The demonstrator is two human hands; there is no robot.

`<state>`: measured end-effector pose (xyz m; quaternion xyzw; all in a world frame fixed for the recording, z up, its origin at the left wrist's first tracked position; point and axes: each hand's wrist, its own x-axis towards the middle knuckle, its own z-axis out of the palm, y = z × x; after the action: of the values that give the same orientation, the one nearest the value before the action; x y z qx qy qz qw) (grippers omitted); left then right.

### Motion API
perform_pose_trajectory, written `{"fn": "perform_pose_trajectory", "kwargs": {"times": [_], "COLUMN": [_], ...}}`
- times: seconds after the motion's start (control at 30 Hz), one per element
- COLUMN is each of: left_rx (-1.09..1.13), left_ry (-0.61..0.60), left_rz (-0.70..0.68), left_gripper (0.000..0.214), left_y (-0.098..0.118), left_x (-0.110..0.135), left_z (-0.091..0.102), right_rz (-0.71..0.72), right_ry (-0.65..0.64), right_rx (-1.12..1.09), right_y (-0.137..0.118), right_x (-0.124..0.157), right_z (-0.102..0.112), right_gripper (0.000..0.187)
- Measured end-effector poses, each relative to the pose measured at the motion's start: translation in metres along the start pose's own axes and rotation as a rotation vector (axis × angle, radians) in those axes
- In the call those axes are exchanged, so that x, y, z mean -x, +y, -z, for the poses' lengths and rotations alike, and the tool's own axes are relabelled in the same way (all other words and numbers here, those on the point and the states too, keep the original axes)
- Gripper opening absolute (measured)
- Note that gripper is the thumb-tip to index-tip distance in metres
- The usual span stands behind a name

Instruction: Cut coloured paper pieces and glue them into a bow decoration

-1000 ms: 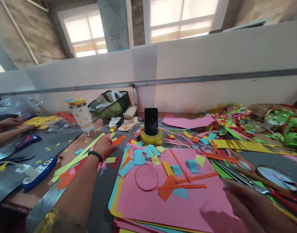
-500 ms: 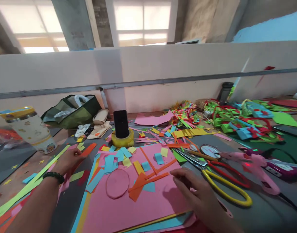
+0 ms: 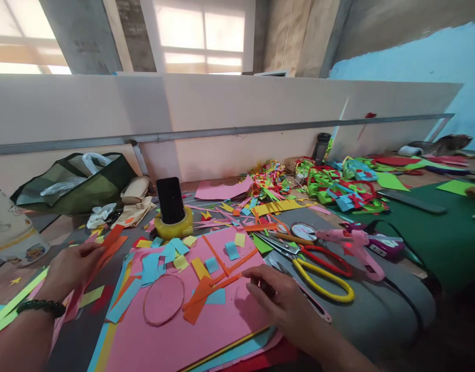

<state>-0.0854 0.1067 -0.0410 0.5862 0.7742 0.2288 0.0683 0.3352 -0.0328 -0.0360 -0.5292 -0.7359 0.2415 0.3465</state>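
My left hand (image 3: 72,266), a dark bead bracelet at its wrist, pinches an orange paper strip (image 3: 110,243) over the long strips at the left. My right hand (image 3: 278,292) hovers over the right side of the pink paper sheet (image 3: 206,341), its fingers loosely curved and apart, nothing visible between them. Its index fingertip is close to the end of a thin orange strip (image 3: 227,281). On the pink sheet lie a rubber-band-like ring (image 3: 164,299), a wider orange piece (image 3: 198,299) and small blue pieces (image 3: 151,268) and yellow pieces (image 3: 200,269).
Yellow-handled scissors (image 3: 326,281), red-handled scissors (image 3: 330,261) and a pink glue gun (image 3: 353,243) lie to the right. Behind the sheet, a phone (image 3: 170,200) stands in a yellow tape roll (image 3: 175,225). Paper scraps (image 3: 270,178), a bag (image 3: 74,186) and a cup (image 3: 12,227) surround the work.
The view has turned right, so everything sits further left. My left hand has drawn back slightly, lifting an orange strip. My right hand keeps its place over the sheet.
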Motion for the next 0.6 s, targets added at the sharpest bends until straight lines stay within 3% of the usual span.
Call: {"fn": "perform_pose_trajectory", "kwargs": {"times": [0.13, 0.23, 0.27, 0.43, 0.6], "left_rx": [0.087, 0.214, 0.251, 0.284, 0.277], "left_ry": [0.123, 0.220, 0.240, 0.266, 0.259], "left_rz": [-0.010, 0.003, 0.006, 0.027, 0.020], "left_gripper": [0.018, 0.012, 0.011, 0.010, 0.012], "left_y": [0.005, 0.017, 0.023, 0.044, 0.045], "left_x": [0.003, 0.011, 0.014, 0.028, 0.030], "left_z": [-0.001, 0.004, 0.006, 0.015, 0.017], "right_rz": [0.078, -0.011, -0.034, -0.127, -0.225], "right_ry": [-0.055, -0.089, -0.096, -0.195, -0.170], "right_rx": [0.293, 0.655, 0.686, 0.673, 0.497], "right_y": [-0.002, 0.013, 0.021, 0.072, 0.092], "right_x": [-0.020, -0.065, -0.082, -0.144, -0.152], "right_z": [0.041, 0.070, 0.075, 0.069, 0.072], "right_gripper": [0.024, 0.028, 0.027, 0.021, 0.026]}}
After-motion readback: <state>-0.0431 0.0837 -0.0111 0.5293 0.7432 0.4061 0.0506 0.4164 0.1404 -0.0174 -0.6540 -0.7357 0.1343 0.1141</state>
